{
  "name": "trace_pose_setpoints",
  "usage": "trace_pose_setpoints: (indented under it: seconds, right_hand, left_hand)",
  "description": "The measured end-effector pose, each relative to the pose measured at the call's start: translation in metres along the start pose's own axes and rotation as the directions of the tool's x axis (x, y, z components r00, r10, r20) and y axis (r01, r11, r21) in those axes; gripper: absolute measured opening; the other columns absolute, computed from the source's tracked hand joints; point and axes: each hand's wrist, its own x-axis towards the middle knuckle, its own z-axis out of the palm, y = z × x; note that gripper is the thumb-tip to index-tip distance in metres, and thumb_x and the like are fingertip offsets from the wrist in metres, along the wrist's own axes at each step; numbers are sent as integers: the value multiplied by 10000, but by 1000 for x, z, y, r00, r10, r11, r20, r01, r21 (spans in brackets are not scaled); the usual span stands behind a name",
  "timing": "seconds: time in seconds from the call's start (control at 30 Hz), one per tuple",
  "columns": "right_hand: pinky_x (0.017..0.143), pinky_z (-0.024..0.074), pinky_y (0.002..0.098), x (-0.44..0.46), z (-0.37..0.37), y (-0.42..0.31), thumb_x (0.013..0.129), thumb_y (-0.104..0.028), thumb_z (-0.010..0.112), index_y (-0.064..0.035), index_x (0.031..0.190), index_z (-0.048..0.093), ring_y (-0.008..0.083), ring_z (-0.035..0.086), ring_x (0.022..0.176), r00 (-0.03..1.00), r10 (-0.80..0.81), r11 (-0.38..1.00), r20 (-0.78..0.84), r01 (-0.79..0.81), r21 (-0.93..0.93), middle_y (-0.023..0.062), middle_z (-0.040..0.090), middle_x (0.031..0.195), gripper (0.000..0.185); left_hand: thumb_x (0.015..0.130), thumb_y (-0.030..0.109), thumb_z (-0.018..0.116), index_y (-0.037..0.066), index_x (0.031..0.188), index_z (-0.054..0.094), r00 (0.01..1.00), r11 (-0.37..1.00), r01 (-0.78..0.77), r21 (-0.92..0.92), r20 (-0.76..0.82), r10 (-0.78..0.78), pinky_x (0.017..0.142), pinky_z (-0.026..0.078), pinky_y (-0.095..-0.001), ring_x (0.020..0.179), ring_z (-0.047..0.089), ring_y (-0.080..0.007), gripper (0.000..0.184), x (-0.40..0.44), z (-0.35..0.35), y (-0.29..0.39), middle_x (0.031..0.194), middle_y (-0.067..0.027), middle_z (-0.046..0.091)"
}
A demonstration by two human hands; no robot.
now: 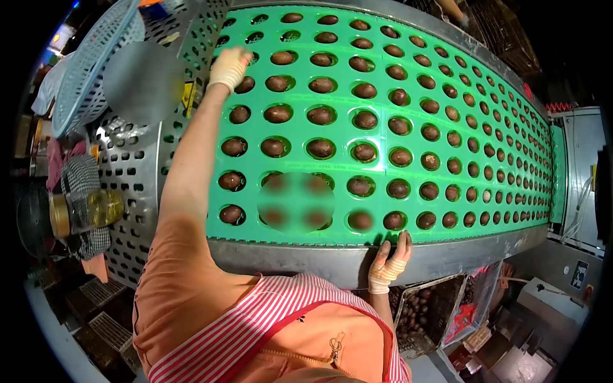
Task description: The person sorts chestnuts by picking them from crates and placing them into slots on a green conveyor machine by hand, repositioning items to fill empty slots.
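My left hand [231, 67], in a pale glove, reaches to the far left of the green tray belt [345, 137]. Its fingers are curled together over a cup near the left edge, and what they hold, if anything, is hidden. Rows of brown oval objects [321, 115] lie one to a cup across the belt. A few cups at the far left corner [258, 19] look empty. Beside the near metal edge is my right hand [389, 265], gloved too, with its fingers apart and their tips near the belt's rim. Nothing shows in it.
A perforated metal surface [124, 185] borders the belt on the left, with a blue basket [80, 96] and a jar [89, 212] there. A crate of brown objects [424, 309] stands below the near metal edge. Another person's arm [451, 9] shows at the far side.
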Motion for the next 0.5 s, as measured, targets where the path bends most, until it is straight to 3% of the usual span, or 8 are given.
trace_pose_setpoints:
  seconds: [0.07, 0.2, 0.3, 0.37, 0.4, 0.43, 0.47, 0.5]
  right_hand:
    - [1022, 393, 488, -1, 1, -1, 929, -122, 555, 10, 1326, 481, 424, 494, 1199, 1000, -29, 998, -11, 28, -50, 264, 491, 1324, 425]
    - [1015, 402, 489, 2, 1, -1, 917, -106, 578, 0, 1316, 487, 423, 501, 1190, 999, -44, 995, 5, 45, -91, 251, 514, 1305, 423]
    - [1000, 413, 480, 15, -5, -8, 879, -107, 605, 4, 1280, 522, 425, 512, 1169, 991, 36, 999, 130, -30, -42, 235, 546, 1277, 424]
    - [974, 438, 467, 18, -3, -9, 816, -53, 627, -3, 1238, 543, 394, 539, 1149, 996, -44, 999, 72, 44, 0, 205, 589, 1230, 434]
    - [971, 444, 463, 15, -5, -8, 783, -38, 642, -3, 1218, 549, 389, 547, 1145, 998, -31, 999, 46, 30, 23, 204, 584, 1230, 445]
    - [971, 447, 461, 13, -7, -7, 765, -41, 653, 1, 1210, 549, 387, 541, 1154, 999, -26, 999, 35, 25, 24, 202, 573, 1241, 459]
    - [976, 444, 458, 9, -9, -5, 761, -68, 658, 0, 1198, 554, 387, 532, 1158, 999, -44, 997, -9, 45, 57, 206, 561, 1244, 455]
    - [981, 435, 467, 9, -12, -3, 760, -107, 663, -4, 1180, 557, 391, 530, 1144, 999, -12, 996, 37, 9, 85, 210, 560, 1221, 446]
  left_hand:
    - [932, 398, 464, 164, 1279, 586, 942, 947, -123, -298, -334, 17, 950, 463, -484, 1100, 570, -397, 436, 23, 20, -16, 1335, -179, 530]
    - [934, 354, 448, 144, 1336, 531, 915, 907, -134, 400, -300, 268, 988, 432, -465, 1127, 567, -378, 461, 41, 76, -40, 1265, -159, 587]
    - [938, 314, 445, 39, 1205, 572, 959, 922, -181, 341, -146, 242, 936, 442, -476, 1088, 563, -388, 404, 49, 64, -46, 1193, -208, 593]
    - [923, 328, 482, 22, 1048, 617, 862, 760, -399, 513, -72, 502, 815, 481, -507, 967, 596, -410, 357, 74, 59, -74, 1060, -224, 630]
    - [924, 318, 496, -9, 1016, 623, 950, 941, -274, 199, -93, 296, 803, 475, -505, 944, 597, -429, 362, 38, 37, -27, 1056, -241, 635]
    - [935, 339, 500, -30, 1094, 614, 937, 912, -316, 262, -61, 343, 838, 478, -499, 968, 600, -445, 417, 45, 36, -35, 1095, -269, 630]
    - [948, 384, 493, -5, 1244, 575, 779, 836, -524, 164, -304, 548, 939, 453, -477, 1104, 568, -429, 496, 40, 48, -36, 1191, -284, 597]
    - [954, 440, 492, 58, 1371, 503, 712, 799, -569, 195, -369, 597, 1038, 393, -454, 1246, 483, -405, 565, 32, 55, -22, 1332, -267, 520]
